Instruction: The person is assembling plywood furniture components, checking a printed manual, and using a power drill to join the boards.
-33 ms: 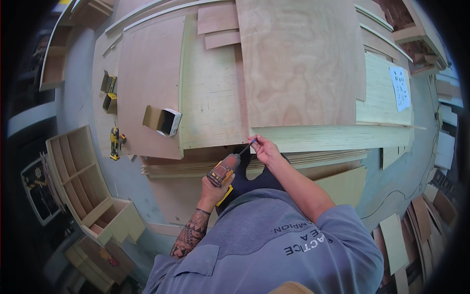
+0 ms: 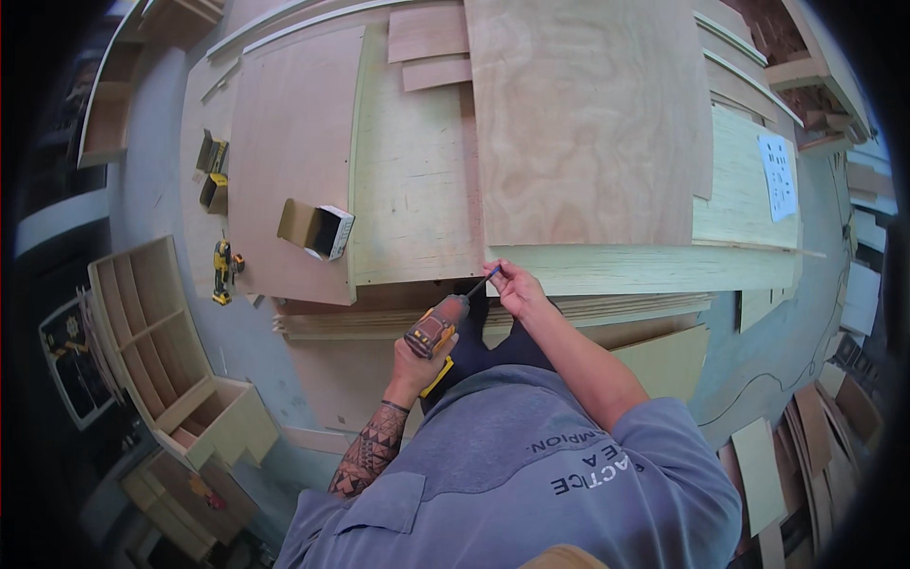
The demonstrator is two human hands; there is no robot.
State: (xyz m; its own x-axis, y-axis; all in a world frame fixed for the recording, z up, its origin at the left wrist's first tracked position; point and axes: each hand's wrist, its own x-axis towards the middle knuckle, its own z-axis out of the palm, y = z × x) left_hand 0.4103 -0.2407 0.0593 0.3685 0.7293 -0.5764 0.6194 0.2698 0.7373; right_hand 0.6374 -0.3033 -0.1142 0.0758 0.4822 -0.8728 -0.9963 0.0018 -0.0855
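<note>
My left hand [image 2: 409, 368] is wrapped round the grip of a yellow and dark cordless drill [image 2: 434, 327] in front of my waist. From its nose a long thin driver bit [image 2: 482, 284] slants up and right. My right hand [image 2: 518, 288] pinches the far end of that bit, where a blue band shows between the fingers. Whether a screw sits at the tip I cannot make out. Both hands are just at the near edge of a pale plywood panel [image 2: 412, 190]. A larger plywood sheet [image 2: 583, 123] lies beyond my right hand.
An open small carton [image 2: 330, 235] lies on a panel to the left. Past it are another yellow drill [image 2: 223, 272] and a yellow-black box [image 2: 214, 192]. Stacked boards [image 2: 379, 324] run under the near edge. A printed sheet [image 2: 777, 178] lies right; a wooden cabinet [image 2: 142, 327] stands left.
The view has shifted very slightly. Both hands keep the same hold on the drill and its bit.
</note>
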